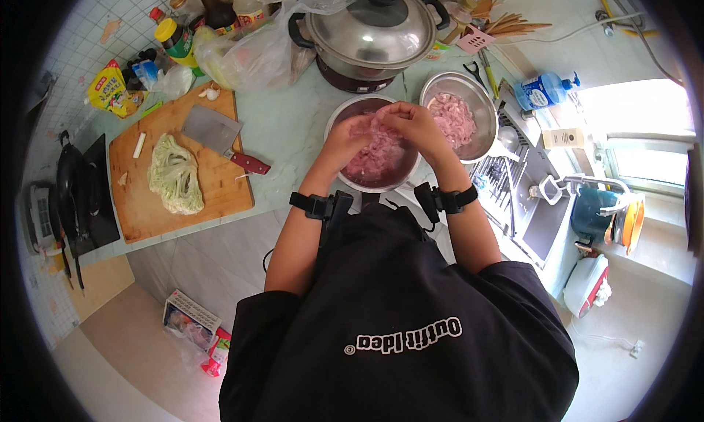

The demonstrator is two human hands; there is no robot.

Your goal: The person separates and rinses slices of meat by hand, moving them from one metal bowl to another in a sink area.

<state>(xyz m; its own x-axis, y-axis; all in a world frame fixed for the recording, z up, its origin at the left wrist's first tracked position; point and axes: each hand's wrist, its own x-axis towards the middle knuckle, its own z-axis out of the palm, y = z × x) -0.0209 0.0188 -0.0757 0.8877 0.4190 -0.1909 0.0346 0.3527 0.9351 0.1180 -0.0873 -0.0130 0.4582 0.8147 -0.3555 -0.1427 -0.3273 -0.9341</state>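
Note:
Both my hands are over a metal bowl [408, 166] that holds raw pink meat pieces [377, 161]. My left hand [351, 139] has its fingers curled inward at the bowl's upper left. From the right, my right hand [413, 124] reaches in with its thumb and fingers pinched. A small piece of raw meat [375, 126] appears to be held between the two hands' fingertips, partly hidden by the fingers. Just right of this bowl, a second metal bowl [487, 117] contains more raw pink meat strips [452, 119].
Left lies a wooden cutting board [129, 213] with a cleaver [213, 129], cut cabbage [176, 174] and garlic [210, 93]. A lidded steel pot [374, 31] stands behind the bowls, beside a plastic bag [258, 53]. The sink [544, 224] is right, near a blue pump bottle [542, 91].

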